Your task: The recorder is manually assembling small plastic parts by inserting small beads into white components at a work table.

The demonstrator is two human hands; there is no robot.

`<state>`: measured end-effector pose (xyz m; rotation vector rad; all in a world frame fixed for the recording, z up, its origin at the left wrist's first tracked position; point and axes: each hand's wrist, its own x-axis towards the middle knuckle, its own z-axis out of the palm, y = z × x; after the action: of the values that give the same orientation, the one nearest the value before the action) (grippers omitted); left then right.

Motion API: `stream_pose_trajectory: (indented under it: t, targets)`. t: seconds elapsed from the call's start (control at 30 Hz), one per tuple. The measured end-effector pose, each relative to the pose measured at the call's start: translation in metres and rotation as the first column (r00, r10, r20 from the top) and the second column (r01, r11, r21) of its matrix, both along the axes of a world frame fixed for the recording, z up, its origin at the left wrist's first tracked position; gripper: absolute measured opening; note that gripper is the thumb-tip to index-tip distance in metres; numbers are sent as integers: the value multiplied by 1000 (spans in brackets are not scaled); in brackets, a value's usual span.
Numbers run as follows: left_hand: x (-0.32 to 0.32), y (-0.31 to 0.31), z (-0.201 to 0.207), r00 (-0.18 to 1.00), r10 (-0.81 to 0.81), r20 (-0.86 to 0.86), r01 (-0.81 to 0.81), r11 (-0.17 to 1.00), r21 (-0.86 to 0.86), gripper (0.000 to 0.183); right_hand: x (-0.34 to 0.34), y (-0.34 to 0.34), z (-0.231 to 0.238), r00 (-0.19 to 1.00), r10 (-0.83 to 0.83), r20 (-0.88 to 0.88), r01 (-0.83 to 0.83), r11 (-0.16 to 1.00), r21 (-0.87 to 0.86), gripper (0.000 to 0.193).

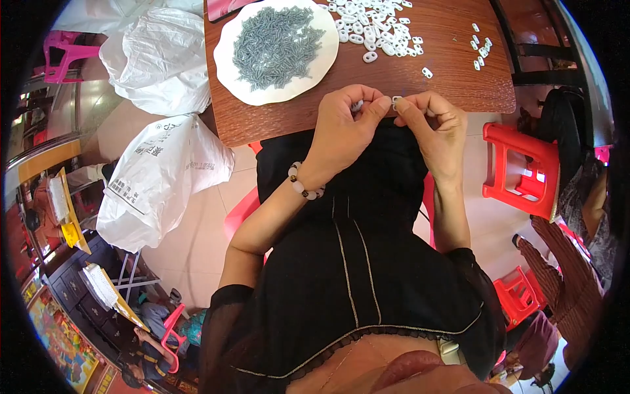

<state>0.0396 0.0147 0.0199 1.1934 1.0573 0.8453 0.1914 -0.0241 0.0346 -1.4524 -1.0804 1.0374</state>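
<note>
Just past the table's near edge, my right hand [436,128] pinches a small white two-holed plastic piece [396,100] between thumb and finger. My left hand [344,131] is closed close beside it, thumb and finger pressed together near that white piece. Something small and greyish [356,106] shows in its curled fingers, too hidden to name for sure. Ahead on the left stands a white scalloped plate [230,72] heaped with small slender grey pieces [279,49]. Loose white two-holed pieces [374,26] lie in a pile right of the plate.
The brown wooden table [453,95] carries several more white pieces [481,47] at its far right. White sacks [161,180] stand on the floor at left. Red plastic stools [522,171] are at right, with other people seated around the room.
</note>
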Motion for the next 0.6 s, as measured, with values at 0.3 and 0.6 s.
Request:
stream_pose_trajectory:
  t: [0.3, 0.6]
  targets:
    - [-1, -1, -1, 999, 18, -31, -17, 1000, 12, 18, -2, -2, -1, 1000, -5, -19, 5, 1000, 3, 11]
    - [0, -4, -1, 999, 36, -22, -36, 999, 2, 19, -2, -2, -4, 1000, -7, -13, 7, 1000, 27, 11]
